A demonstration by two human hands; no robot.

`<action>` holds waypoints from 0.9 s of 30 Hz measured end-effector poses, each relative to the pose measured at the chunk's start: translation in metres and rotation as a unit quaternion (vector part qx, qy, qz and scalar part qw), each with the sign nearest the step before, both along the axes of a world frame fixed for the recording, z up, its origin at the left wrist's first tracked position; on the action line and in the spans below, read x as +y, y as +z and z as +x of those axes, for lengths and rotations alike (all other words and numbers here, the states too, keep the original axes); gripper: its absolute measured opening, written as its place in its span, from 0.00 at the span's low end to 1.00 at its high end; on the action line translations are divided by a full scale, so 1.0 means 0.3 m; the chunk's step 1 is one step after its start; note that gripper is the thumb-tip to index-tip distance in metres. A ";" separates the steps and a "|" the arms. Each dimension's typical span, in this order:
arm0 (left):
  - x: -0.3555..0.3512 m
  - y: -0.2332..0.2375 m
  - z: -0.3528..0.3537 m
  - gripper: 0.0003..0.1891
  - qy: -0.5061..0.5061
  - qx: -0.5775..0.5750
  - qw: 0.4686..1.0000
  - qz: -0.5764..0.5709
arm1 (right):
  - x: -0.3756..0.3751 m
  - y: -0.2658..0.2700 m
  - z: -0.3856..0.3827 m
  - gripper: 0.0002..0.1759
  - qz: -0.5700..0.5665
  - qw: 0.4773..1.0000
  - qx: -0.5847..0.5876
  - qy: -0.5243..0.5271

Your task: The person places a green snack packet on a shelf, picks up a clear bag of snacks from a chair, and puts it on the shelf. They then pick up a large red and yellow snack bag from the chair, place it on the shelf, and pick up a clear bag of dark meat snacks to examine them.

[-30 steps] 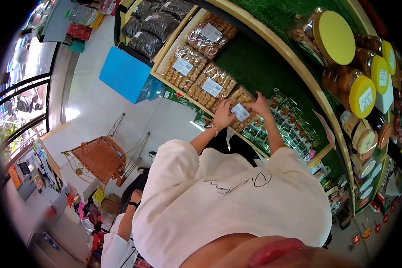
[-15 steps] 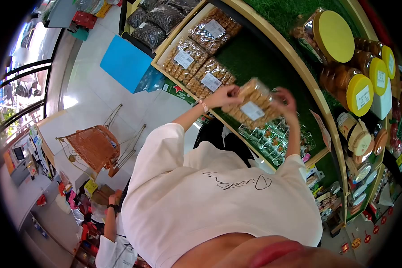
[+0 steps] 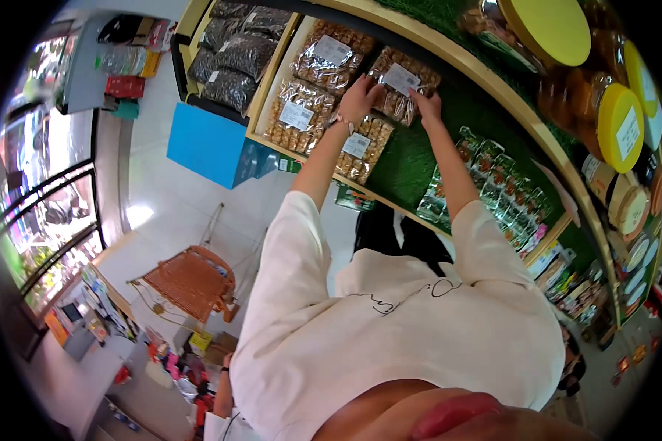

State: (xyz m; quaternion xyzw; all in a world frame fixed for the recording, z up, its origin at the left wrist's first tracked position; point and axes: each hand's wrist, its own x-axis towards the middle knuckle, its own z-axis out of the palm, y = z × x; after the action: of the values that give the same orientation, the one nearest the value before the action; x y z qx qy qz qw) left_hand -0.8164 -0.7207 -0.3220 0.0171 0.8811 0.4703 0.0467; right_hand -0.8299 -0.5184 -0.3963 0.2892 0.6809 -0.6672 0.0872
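Both my hands grip a clear pack of brown snack pieces (image 3: 412, 99) with a white label, low in the green-lined display bin. My left hand (image 3: 358, 101) has its fingers closed at the near left edge of the pack. At the near right edge, my right hand (image 3: 429, 109) holds it too. To the left, a similar snack pack (image 3: 324, 71) lies at the back, and another pack (image 3: 299, 99) is nearer me. A third pack (image 3: 365, 162) sits just below my left hand. Whether the held pack rests fully on the lining cannot be seen.
Dark bagged goods (image 3: 244, 55) fill the bin at left. Small clear packs (image 3: 493, 173) stand in rows at right. Yellow-lidded jars (image 3: 619, 128) line the raised shelf beyond the wooden rim (image 3: 493, 88). A wicker chair (image 3: 191, 283) and a co-worker's arm (image 3: 223, 393) are at lower left.
The snack pack has gone from in front of my body, above the bin, to the back of the bin beside the other packs. Both hands moved forward with it, and the view shifted.
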 end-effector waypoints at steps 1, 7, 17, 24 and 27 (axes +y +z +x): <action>-0.006 0.009 0.027 0.19 0.008 0.038 0.998 -0.039 | -0.020 0.023 0.002 0.30 0.026 0.999 -0.024 0.020; -0.038 0.086 0.122 0.19 0.066 -0.067 0.995 0.039 | -0.125 0.016 -0.020 0.35 0.223 0.969 -0.078 0.071; 0.112 -0.014 0.398 0.19 0.075 -0.055 0.995 0.035 | -0.008 0.278 0.205 0.32 -0.148 0.976 -0.159 -0.003; 0.258 -0.043 0.686 0.21 -0.044 -0.120 0.987 -0.093 | 0.318 0.442 0.709 0.20 -0.227 0.961 -0.134 0.083; 0.350 -0.044 0.729 0.20 -0.113 -0.257 0.959 -0.044 | 0.457 0.538 0.943 0.17 -0.231 0.962 -0.141 0.011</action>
State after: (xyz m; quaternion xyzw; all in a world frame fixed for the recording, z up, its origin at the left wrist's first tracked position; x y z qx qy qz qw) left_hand -0.5976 -0.6157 -0.3353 -0.0071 0.8514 0.4113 0.3256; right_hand -0.5470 -0.3813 -0.2351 0.3449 0.4919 -0.7578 0.2547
